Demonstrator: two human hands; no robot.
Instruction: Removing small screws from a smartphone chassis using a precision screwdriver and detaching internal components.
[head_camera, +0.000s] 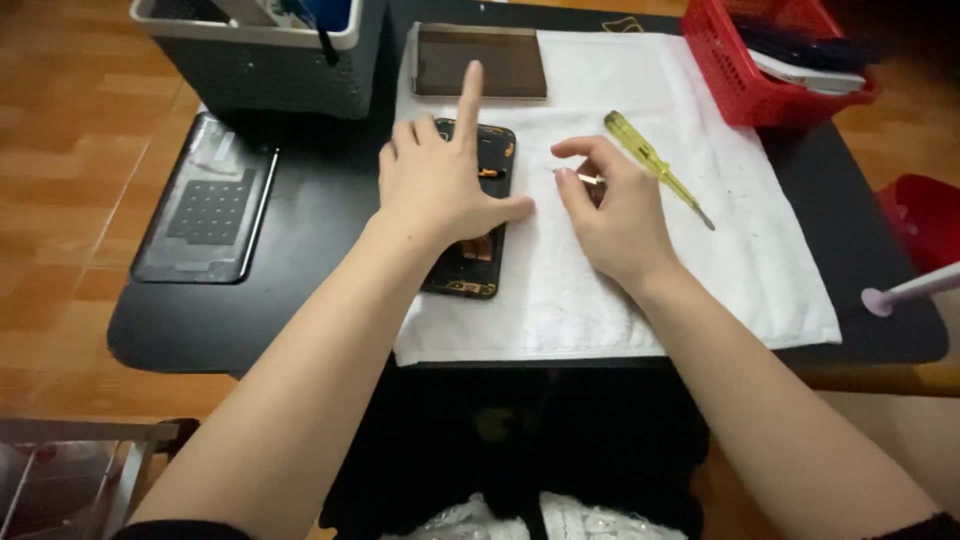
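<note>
An opened black phone (478, 250) with its inner parts showing lies on a white cloth (620, 290). My left hand (440, 175) rests flat on the phone, index finger raised and pointing away from me. My right hand (610, 205) hovers just right of the phone and pinches a small thin metal tool (590, 179) between thumb and forefinger. A yellow-handled screwdriver (655, 165) lies on the cloth just beyond my right hand.
A dark flat panel (480, 62) lies at the cloth's far edge. A phone back cover in plastic wrap (205, 205) sits at the left. A grey bin (260, 50) stands far left, a red basket (770, 60) far right. A pink-tipped stick (905, 292) pokes in at right.
</note>
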